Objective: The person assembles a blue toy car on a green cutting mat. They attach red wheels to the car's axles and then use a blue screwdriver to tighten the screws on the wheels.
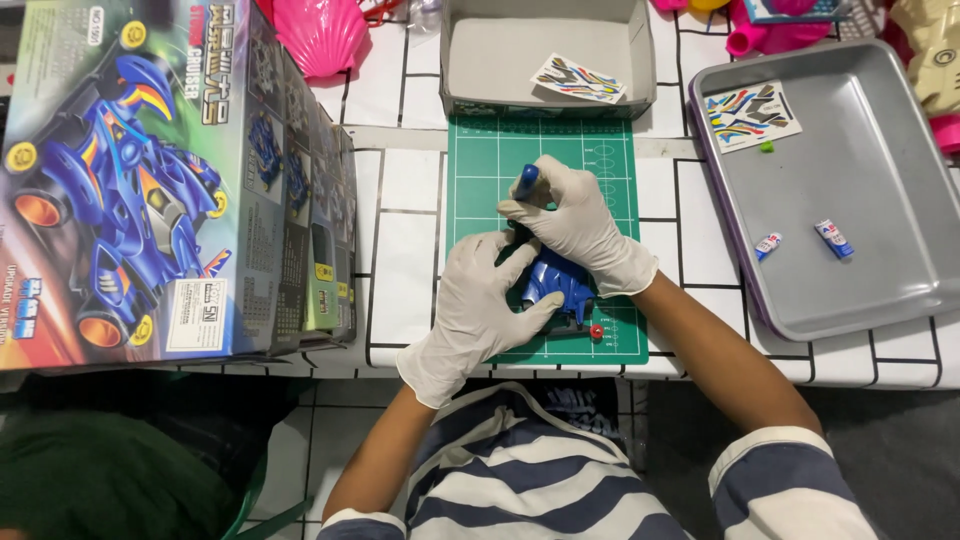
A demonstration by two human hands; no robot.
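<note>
Both my hands wear white gloves over a green cutting mat (610,160). My left hand (480,305) presses down on a blue toy car body (553,283) lying on the mat. My right hand (575,220) grips a blue-handled tool (526,180), its tip pointing down at the car body. A small red part (597,331) lies on the mat just right of the body.
A large model-car kit box (150,180) stands at the left. A grey cardboard tray (545,55) with a sticker sheet (580,78) sits beyond the mat. A metal tray (850,190) at the right holds another sticker sheet (750,115) and two small tubes (800,240). Pink toys lie along the far edge.
</note>
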